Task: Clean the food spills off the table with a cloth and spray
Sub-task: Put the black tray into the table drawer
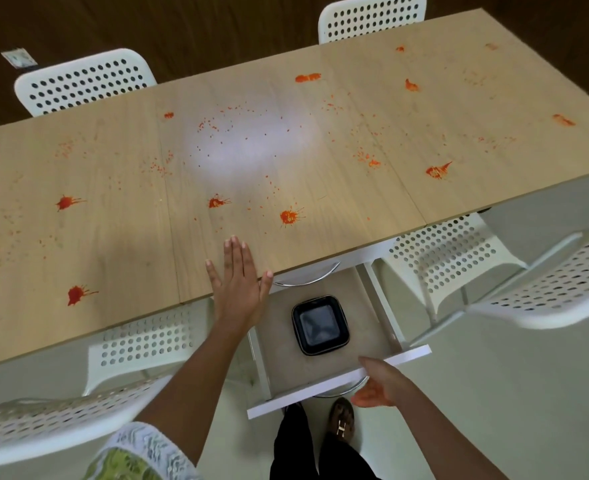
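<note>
Table (120,174): light wood top, long, running left to right across the view, near edge toward the person.
Spills (288,216): red-orange splats and fine specks scattered over most of the top; larger blots near the front edge at left (75,294), mid-left (65,202) and centre (217,201), more toward the far right end (436,170).
Left hand (237,271): flat, palm down on the table's near edge, fingers straight and close together, thumb spread out to the side over the drawer gap; holding nothing.
Right hand (378,381): at the white front panel of the drawer, thumb on top of the panel, fingers curled underneath at the metal handle; clamped on the drawer front.
Drawer (338,386): pulled out from under the table, open toward the person, pale grey base showing.
Black container (320,324): square, glossy, rounded corners, sitting on the drawer base near its middle.
Cloth and spray: cannot tell where; neither visible.
Chairs: 2 white perforated ones at the far side (85,83), others at the near side left (44,424) and right (442,258).
Feet (341,419): patterned shoe and dark trouser legs below the drawer front.
</note>
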